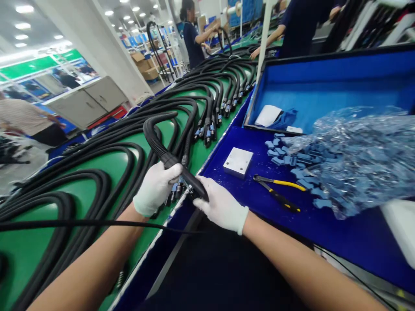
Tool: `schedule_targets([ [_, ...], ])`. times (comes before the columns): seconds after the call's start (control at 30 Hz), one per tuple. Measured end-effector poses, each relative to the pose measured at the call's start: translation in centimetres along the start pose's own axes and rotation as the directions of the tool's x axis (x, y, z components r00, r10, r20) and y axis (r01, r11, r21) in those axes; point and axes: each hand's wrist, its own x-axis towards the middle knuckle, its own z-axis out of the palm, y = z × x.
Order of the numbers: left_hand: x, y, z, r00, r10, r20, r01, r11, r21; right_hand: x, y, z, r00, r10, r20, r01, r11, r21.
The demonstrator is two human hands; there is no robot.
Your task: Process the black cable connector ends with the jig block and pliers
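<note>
Head view: black hose (155, 143), ribbed, curved, smooth-ended; left hand (157, 186) curled round it, right hand (222, 205) pinching tip (200, 189)

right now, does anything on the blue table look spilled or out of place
Yes: blue pieces lie scattered on the table beside a clear plastic bag holding more, so they look spilled, though perhaps tipped out deliberately.

Your left hand (159, 186) and right hand (221, 203) grip black hose (156, 140) above green table's (198, 156) right edge; metal block (239, 160) near blue bench's (241, 196) left edge.
</note>
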Motion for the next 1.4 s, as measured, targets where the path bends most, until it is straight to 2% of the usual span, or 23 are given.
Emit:
schedule_targets([
  [0.07, 0.0, 1.3, 1.9, 0.989, 0.079, -0.128, -0.057, 0.984, 0.167, -1.1, 0.5, -2.0, 0.994, 0.094, -0.055, -0.090, 0.992, 0.086],
  [0.13, 0.2, 2.3, 3.0, 0.932, 0.333, -0.141, -0.273, 0.903, 0.331, -2.4, 0.8, -4.7, 0.979, 0.198, 0.044, -0.203, 0.941, 0.271],
  [0.17, 0.5, 2.6, 3.4, 0.872, 0.488, -0.038, -0.434, 0.808, 0.399, -3.1, 0.8, -6.1, 0.965, 0.230, 0.124, -0.260, 0.894, 0.365],
  [0.23, 1.0, 3.0, 4.1, 0.669, 0.683, 0.293, -0.733, 0.542, 0.412, -4.3, 0.8, -8.4, 0.929, 0.247, 0.275, -0.356, 0.797, 0.488],
  [0.27, 1.3, 3.0, 4.6, 0.561, 0.705, 0.435, -0.825, 0.434, 0.361, -4.9, 0.7, -9.2, 0.912, 0.241, 0.331, -0.388, 0.769, 0.508],
  [0.3, 1.6, 2.9, 5.1, 0.481, 0.706, 0.520, -0.876, 0.379, 0.297, -5.3, 0.7, -9.9, 0.898, 0.236, 0.371, -0.406, 0.768, 0.494],
  [0.33, 1.8, 2.6, 5.6, 0.450, 0.701, 0.553, -0.892, 0.383, 0.240, -5.7, 0.7, -10.4, 0.889, 0.235, 0.393, -0.408, 0.797, 0.445],
  [0.37, 1.9, 2.1, 6.2, 0.465, 0.692, 0.552, -0.878, 0.439, 0.190, -6.1, 0.8, -10.9, 0.888, 0.245, 0.388, -0.391, 0.848, 0.358],
  [0.4, 1.9, 1.6, 6.8, 0.522, 0.668, 0.530, -0.833, 0.533, 0.149, -6.5, 0.9, -11.3, 0.901, 0.270, 0.341, -0.358, 0.905, 0.228],
  [0.47, 1.7, 0.5, 7.9, 0.727, 0.530, 0.436, -0.632, 0.765, 0.124, -7.4, 1.4, -12.0, 0.937, 0.335, 0.095, -0.321, 0.937, -0.137],
  [0.5, 1.5, 0.1, 8.4, 0.830, 0.413, 0.375, -0.487, 0.864, 0.126, -7.8, 1.8, -12.3, 0.936, 0.345, -0.066, -0.346, 0.878, -0.331],
  [0.53, 1.4, -0.1, 8.9, 0.902, 0.287, 0.323, -0.341, 0.932, 0.122, -8.3, 2.2, -12.6, 0.919, 0.332, -0.212, -0.394, 0.773, -0.497],
  [0.6, 1.2, 0.2, 9.5, 0.961, 0.083, 0.264, -0.112, 0.989, 0.095, -9.1, 3.2, -13.0, 0.889, 0.290, -0.355, -0.457, 0.524, -0.718],
  [0.67, 1.1, 1.1, 9.9, 0.968, -0.012, 0.252, -0.002, 0.998, 0.058, -9.5, 4.3, -13.3, 0.902, 0.287, -0.324, -0.417, 0.379, -0.826],
  [0.73, 1.3, 2.4, 10.0, 0.968, -0.042, 0.247, 0.035, 0.999, 0.034, -9.4, 5.1, -13.5, 0.909, 0.281, -0.308, -0.398, 0.366, -0.841],
  [0.8, 1.5, 3.5, 10.0, 0.964, -0.059, 0.259, 0.058, 0.998, 0.011, -9.2, 5.4, -13.5, 0.891, 0.274, -0.363, -0.452, 0.443, -0.774],
  [0.9, 1.8, 4.6, 9.8, 0.954, -0.067, 0.292, 0.078, 0.997, -0.024, -8.6, 4.7, -13.2, 0.876, 0.289, -0.387, -0.474, 0.671, -0.570],
  [0.97, 1.9, 5.1, 9.6, 0.954, -0.052, 0.294, 0.062, 0.998, -0.025, -8.1, 3.5, -12.6, 0.925, 0.242, -0.294, -0.356, 0.824, -0.441],
  [1.03, 1.9, 5.5, 9.7, 0.961, -0.038, 0.275, 0.041, 0.999, -0.006, -7.6, 1.9, -12.0, 0.976, 0.136, -0.171, -0.187, 0.924, -0.334],
  [1.1, 1.8, 5.9, 9.8, 0.971, -0.022, 0.237, 0.020, 1.000, 0.013, -7.0, 0.4, -11.4, 0.996, 0.025, -0.085, -0.044, 0.973, -0.225],
  [1.17, 1.6, 6.2, 10.2, 0.981, 0.014, 0.194, -0.020, 0.999, 0.029, -6.5, -0.6, -11.1, 0.998, -0.032, -0.062, 0.022, 0.989, -0.145],
  [1.3, 1.5, 6.3, 11.2, 0.973, 0.182, 0.144, -0.191, 0.980, 0.053, -6.2, -1.0, -10.7, 0.994, 0.069, -0.088, -0.080, 0.988, -0.130],
  [1.4, 1.6, 5.9, 11.7, 0.932, 0.341, 0.126, -0.354, 0.930, 0.097, -6.4, -0.7, -10.6, 0.982, 0.141, -0.124, -0.157, 0.978, -0.134],
])
